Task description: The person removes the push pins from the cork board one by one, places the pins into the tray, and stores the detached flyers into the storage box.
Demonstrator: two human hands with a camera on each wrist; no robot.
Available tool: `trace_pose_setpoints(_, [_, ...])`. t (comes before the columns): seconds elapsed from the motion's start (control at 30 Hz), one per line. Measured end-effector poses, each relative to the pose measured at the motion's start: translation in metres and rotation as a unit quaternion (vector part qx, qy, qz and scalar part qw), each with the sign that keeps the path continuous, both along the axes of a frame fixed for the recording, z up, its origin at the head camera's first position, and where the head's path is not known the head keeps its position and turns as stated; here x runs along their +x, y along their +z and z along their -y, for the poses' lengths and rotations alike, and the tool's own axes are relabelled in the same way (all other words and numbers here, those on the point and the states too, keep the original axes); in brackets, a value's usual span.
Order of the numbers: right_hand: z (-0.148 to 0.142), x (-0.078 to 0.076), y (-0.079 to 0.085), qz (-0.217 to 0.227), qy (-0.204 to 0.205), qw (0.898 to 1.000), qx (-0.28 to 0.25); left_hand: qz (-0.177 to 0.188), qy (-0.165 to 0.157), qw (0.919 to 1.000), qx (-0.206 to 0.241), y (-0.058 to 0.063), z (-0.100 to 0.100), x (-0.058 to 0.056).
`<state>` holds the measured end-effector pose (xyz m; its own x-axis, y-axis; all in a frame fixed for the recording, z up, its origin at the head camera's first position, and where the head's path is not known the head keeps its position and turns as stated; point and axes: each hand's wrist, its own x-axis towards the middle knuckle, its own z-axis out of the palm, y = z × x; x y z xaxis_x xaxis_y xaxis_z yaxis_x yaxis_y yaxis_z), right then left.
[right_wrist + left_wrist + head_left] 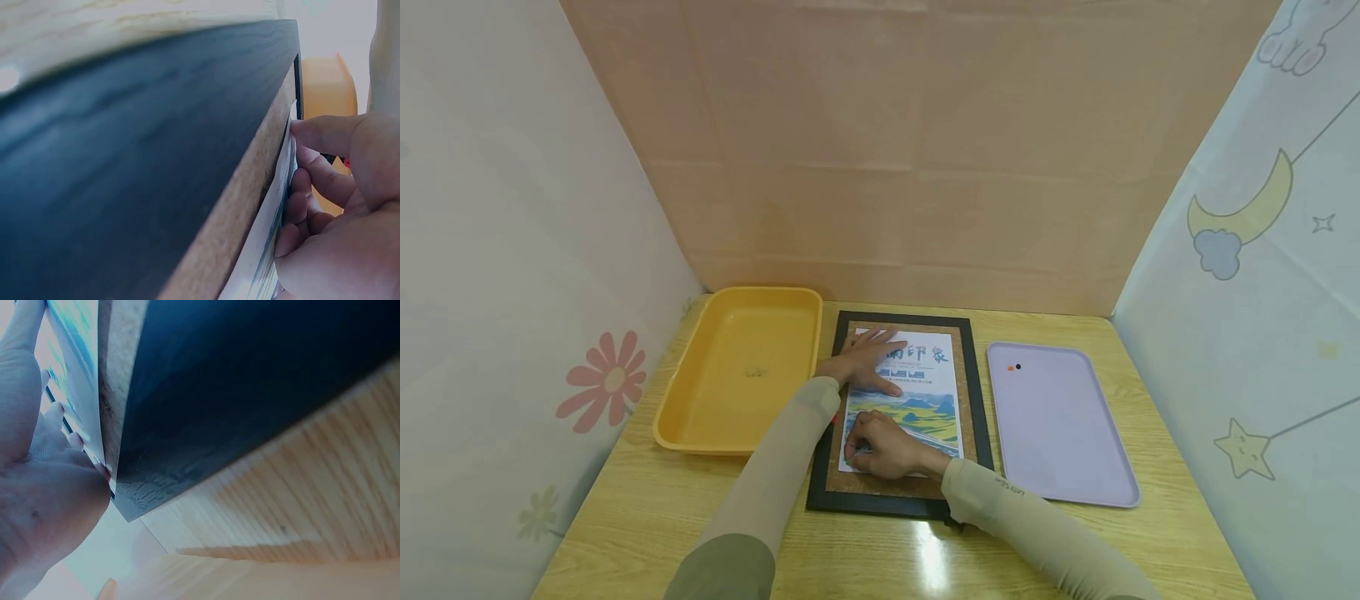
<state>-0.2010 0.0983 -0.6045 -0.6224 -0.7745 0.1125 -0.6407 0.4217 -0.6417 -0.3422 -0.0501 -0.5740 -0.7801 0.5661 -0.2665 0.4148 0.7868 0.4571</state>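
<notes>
A printed paper poster (pixel 934 408) lies on a cork board (pixel 887 485) with a black frame (pixel 976 400). My left hand (pixel 868 365) rests spread on the upper left part of the poster, fingers pointing right and away. At the poster's lower left corner, my right hand (pixel 883 446) has curled fingers, with thumb and index finger pinching at the paper's edge. The right wrist view shows the thumb (pixel 328 134) at that edge, beside a strip of bare cork (pixel 250 169). The palm hides part of the sheet.
A yellow tray (pixel 752 446) stands left of the board, close to my left forearm. To the right lies a flat lilac tray (pixel 1060 425) with a small orange piece (pixel 1011 368) and a small black piece (pixel 1018 367). A small red object (pixel 834 419) shows at the frame's left side.
</notes>
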Motion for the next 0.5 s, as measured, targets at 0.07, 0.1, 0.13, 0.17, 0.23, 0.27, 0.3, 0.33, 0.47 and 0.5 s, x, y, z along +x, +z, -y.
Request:
trace_pose_setpoints(0.07, [-0.001, 0.0, 0.0, 0.001, 0.001, 1.0, 0.0, -0.001, 0.0, 1.0, -0.001, 0.0, 0.0, 0.0])
trace_pose_setpoints(0.1, [-0.001, 0.0, 0.0, 0.003, 0.0, 1.0, -0.001, -0.001, 0.0, 1.0, -0.003, 0.0, 0.0, 0.0])
trace_pose_setpoints(0.13, [-0.001, 0.001, 0.0, 0.005, 0.0, 1.0, -0.001, -0.003, -0.001, 1.0, -0.004, 0.0, -0.001, 0.0])
trace_pose_setpoints(0.17, [-0.002, 0.001, 0.001, 0.009, -0.001, 1.0, -0.003, -0.003, -0.001, 1.0, -0.005, 0.0, -0.001, 0.0])
trace_pose_setpoints(0.23, [-0.002, 0.003, 0.006, 0.021, -0.004, 1.0, -0.005, -0.003, -0.001, 1.0, -0.006, 0.0, -0.001, 0.0])
trace_pose_setpoints(0.27, [-0.002, 0.005, 0.012, 0.029, -0.003, 1.0, 0.0, -0.004, -0.001, 1.0, -0.008, 0.0, -0.001, 0.0])
trace_pose_setpoints(0.3, [-0.001, 0.007, 0.02, 0.035, -0.002, 0.999, 0.009, -0.003, -0.002, 1.0, -0.008, 0.001, -0.001, 0.0])
trace_pose_setpoints(0.33, [-0.001, 0.009, 0.027, 0.04, 0.0, 0.999, 0.019, -0.003, -0.003, 1.0, -0.007, 0.002, -0.001, 0.001])
trace_pose_setpoints(0.47, [-0.002, 0.01, 0.037, 0.035, 0.021, 0.998, 0.042, -0.014, -0.015, 0.9997, -0.011, 0.014, 0.0, 0.007])
trace_pose_setpoints(0.5, [-0.003, 0.01, 0.037, 0.032, 0.024, 0.998, 0.038, -0.016, -0.018, 0.9996, -0.012, 0.018, 0.0, 0.009])
